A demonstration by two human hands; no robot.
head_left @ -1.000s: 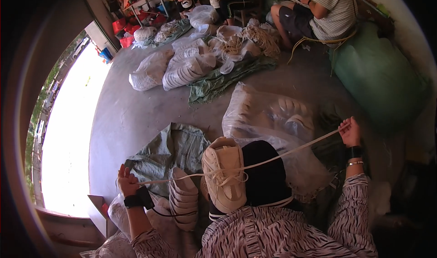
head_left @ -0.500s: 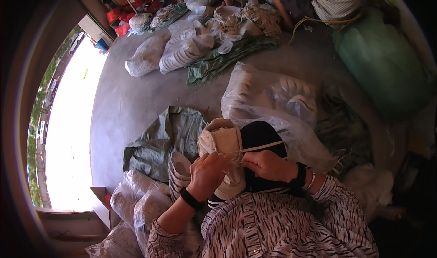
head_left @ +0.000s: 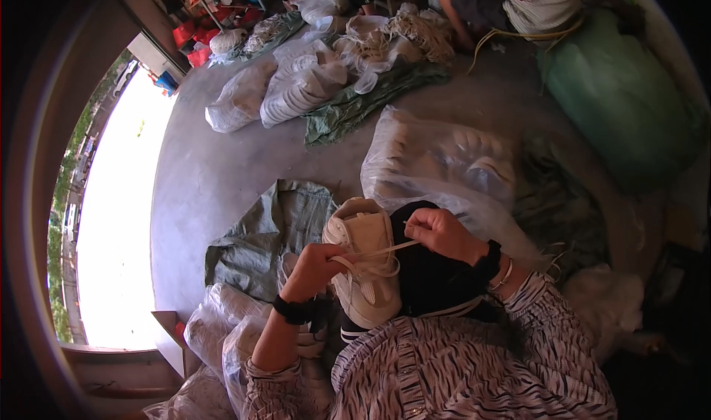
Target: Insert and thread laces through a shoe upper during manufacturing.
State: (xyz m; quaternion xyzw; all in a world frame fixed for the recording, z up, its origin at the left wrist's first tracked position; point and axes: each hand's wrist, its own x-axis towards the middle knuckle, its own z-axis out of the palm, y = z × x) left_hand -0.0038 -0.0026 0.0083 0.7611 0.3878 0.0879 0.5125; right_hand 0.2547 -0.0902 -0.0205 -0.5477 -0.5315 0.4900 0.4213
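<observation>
We look down on a beige lace-up shoe [head_left: 370, 233] with a mesh patch at the toe. It lies on the left side of a lap [head_left: 437, 287] in black cloth with white stripes, its toe toward the lap's near edge and its ankle opening toward the far edge. We find the left hand [head_left: 315, 268] at the shoe's left side, its fingers curled in and grasping a flat cream shoelace [head_left: 391, 250], a loop of which shows by the fingertips. The right hand [head_left: 444, 235], to the right of the shoe near the lap's far edge, has thumb and fingers pinched together on the same lace, so that a stretch of it crosses over the shoe between the two hands. We note a black band [head_left: 295, 311] on each wrist.

On the grey concrete floor [head_left: 207, 161], beyond the lap's far edge, we see a clear plastic bag [head_left: 437, 161] of pale, rounded pieces; to its left lies a crumpled grey-green woven sheet [head_left: 274, 224]. Toward the floor's far edge we observe a tangled heap of cream cords [head_left: 426, 35] and a seated co-worker [head_left: 544, 9] in a striped top; at its right edge, a large, bulging green sack [head_left: 622, 101].
</observation>
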